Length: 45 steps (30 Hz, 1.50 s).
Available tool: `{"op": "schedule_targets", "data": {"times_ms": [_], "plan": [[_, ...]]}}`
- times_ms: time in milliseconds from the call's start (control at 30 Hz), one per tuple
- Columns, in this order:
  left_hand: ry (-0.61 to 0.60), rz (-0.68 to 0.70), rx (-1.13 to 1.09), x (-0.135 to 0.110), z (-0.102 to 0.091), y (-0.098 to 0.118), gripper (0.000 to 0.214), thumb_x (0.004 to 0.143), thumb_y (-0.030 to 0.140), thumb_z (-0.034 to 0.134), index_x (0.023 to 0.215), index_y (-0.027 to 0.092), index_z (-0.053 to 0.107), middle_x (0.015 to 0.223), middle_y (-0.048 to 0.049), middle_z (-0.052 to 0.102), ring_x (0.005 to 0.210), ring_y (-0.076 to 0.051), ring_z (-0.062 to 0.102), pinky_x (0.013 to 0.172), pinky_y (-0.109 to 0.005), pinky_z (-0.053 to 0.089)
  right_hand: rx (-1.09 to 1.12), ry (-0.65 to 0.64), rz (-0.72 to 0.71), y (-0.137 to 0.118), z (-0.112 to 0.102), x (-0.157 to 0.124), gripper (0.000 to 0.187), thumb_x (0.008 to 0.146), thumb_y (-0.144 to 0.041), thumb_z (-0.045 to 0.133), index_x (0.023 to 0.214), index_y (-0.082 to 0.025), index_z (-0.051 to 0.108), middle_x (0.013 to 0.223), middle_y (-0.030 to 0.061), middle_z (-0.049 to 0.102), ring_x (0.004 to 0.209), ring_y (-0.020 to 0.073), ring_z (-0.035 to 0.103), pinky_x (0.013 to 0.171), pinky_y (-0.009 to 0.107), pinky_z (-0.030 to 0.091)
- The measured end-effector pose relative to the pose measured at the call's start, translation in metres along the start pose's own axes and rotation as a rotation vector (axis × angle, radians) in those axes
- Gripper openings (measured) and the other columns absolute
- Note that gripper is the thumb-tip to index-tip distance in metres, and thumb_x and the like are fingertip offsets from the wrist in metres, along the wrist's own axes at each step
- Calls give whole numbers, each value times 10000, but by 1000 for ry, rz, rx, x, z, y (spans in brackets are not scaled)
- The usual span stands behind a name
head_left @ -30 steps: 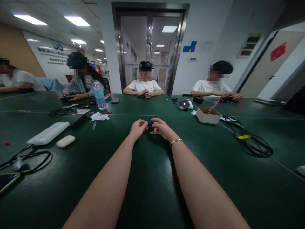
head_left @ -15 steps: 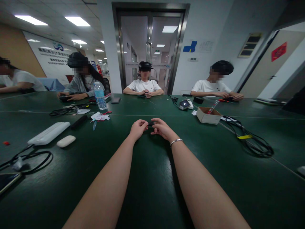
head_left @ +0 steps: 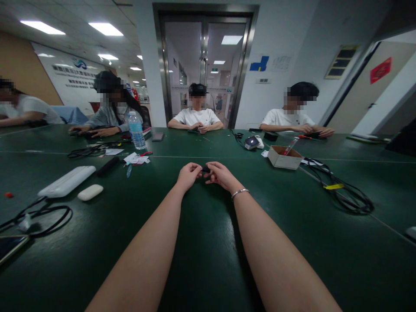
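Both my arms stretch forward over the dark green table. My left hand and my right hand meet at the table's middle, fingers curled. Between their fingertips they pinch a small black object, too small to name. A silver bracelet circles my right wrist.
To the left lie a white power strip, a white oval case, black cables and a water bottle. To the right are a cardboard box and coiled black cables. Several people sit along the far side.
My hands stay almost still; the fingers shift slightly around the small black object. A person at the far left has moved a hand a little further left.
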<state>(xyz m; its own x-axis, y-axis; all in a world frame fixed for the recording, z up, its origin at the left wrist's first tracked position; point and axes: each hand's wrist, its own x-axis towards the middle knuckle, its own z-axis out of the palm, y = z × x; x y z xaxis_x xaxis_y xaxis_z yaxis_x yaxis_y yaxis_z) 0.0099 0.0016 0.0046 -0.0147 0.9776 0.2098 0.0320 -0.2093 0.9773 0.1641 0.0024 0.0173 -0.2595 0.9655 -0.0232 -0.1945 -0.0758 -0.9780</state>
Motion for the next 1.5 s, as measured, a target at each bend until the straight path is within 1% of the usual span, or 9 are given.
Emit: {"op": "schedule_targets", "data": {"times_ms": [367,533,667,833,1000,1133,1267,1433,1500], "plan": [[-7,3,14,1,-1,-2,79,765,203,622,787,132,596,642,-22,620,607,-124,594,585,-237,455,14,-10,5,-1,0,-1,210,839,-74,553,1009,-191,516,561,-86,478,369,52,461,560,347,608],[0,2,13,2,-1,-4,71,770,198,612,791,133,596,639,-19,619,606,-118,594,578,-224,456,21,5,0,1,0,0,74,887,-155,523,955,-181,514,569,-74,474,374,60,468,533,348,601],[-11,16,16,2,-2,-5,65,784,190,591,809,130,597,654,-21,619,608,-112,591,575,-217,458,3,-18,-16,1,-1,0,228,818,-65,561,1001,-188,505,615,-74,508,373,46,464,569,347,607],[3,-7,17,0,-1,-1,60,785,185,596,796,126,589,645,-16,613,610,-112,594,580,-216,459,6,35,3,0,2,0,61,910,-196,496,969,-180,492,581,-69,490,362,55,455,514,336,596],[14,-31,16,-1,1,4,92,764,207,636,786,130,589,634,-10,612,600,-117,589,584,-226,452,20,5,-5,-1,1,-1,227,825,-76,541,1008,-199,489,576,-94,477,360,50,457,556,347,603],[6,-22,20,-1,0,2,58,785,187,602,790,130,591,657,-16,621,611,-116,593,597,-230,457,17,16,-7,0,1,-1,74,878,-162,532,943,-182,503,560,-77,471,371,66,468,522,345,594],[0,-16,28,0,0,0,49,795,175,582,798,126,588,649,-16,614,607,-113,591,594,-228,455,-15,0,3,-1,2,-1,196,834,-63,542,986,-183,511,541,-90,463,364,56,448,546,341,599],[-2,-8,42,0,-1,-1,94,784,216,609,809,127,593,676,-27,628,622,-122,596,609,-242,465,-5,35,-8,0,2,-1,23,899,-171,521,922,-170,523,565,-71,475,358,48,431,525,335,593],[-5,-3,52,0,-1,-2,100,786,223,605,819,129,596,697,-33,637,629,-123,598,614,-246,468,-12,19,-2,0,2,-1,96,880,-98,508,942,-169,527,533,-82,456,353,49,421,532,333,593]]}}
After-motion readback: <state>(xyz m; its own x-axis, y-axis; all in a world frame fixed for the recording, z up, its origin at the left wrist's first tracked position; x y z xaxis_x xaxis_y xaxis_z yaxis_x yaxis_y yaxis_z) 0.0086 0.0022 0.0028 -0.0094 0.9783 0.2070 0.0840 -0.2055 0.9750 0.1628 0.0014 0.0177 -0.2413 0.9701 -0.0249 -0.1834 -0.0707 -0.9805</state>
